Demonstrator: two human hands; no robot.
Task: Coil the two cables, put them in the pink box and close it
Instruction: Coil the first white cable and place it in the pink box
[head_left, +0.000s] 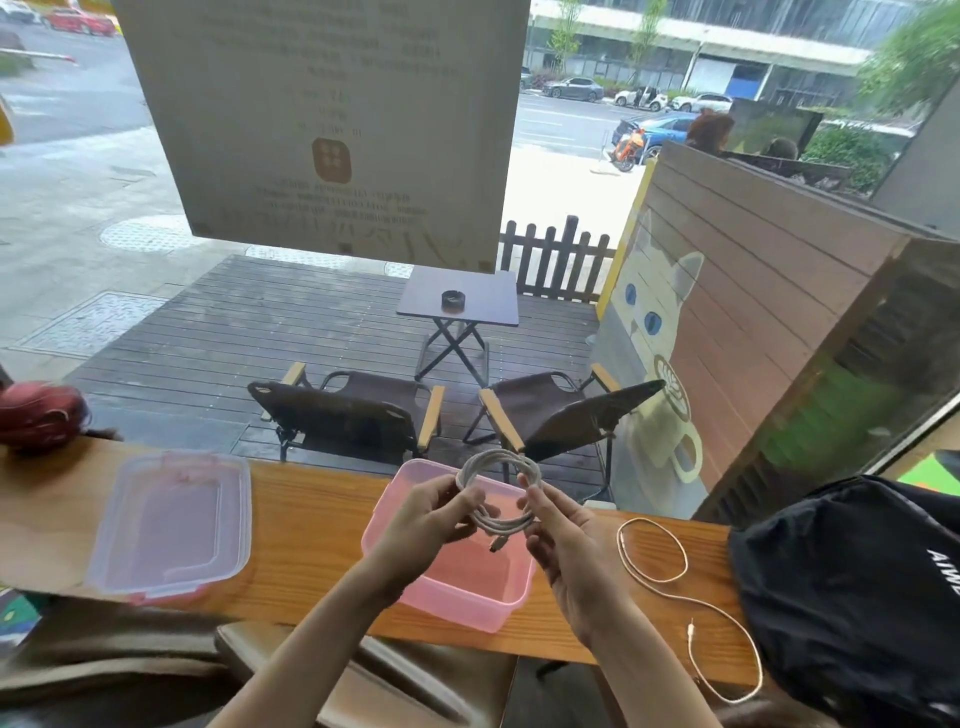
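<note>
Round white cable coil (498, 491) pinched by left hand (428, 519) and right hand (566, 545) above translucent pink box (457, 587).

Two cables: one white coil (498, 493) at centre, one loose cream cable (675, 582) at 4 o'clock. One pink box (467, 597). One clear lid (171, 525) at 9 o'clock. One black bag (852, 587). Two hands (431, 514) (566, 545). One worktop (311, 519).

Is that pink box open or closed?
Open: the pink box has no lid on; its clear lid lies apart on the counter.
</note>
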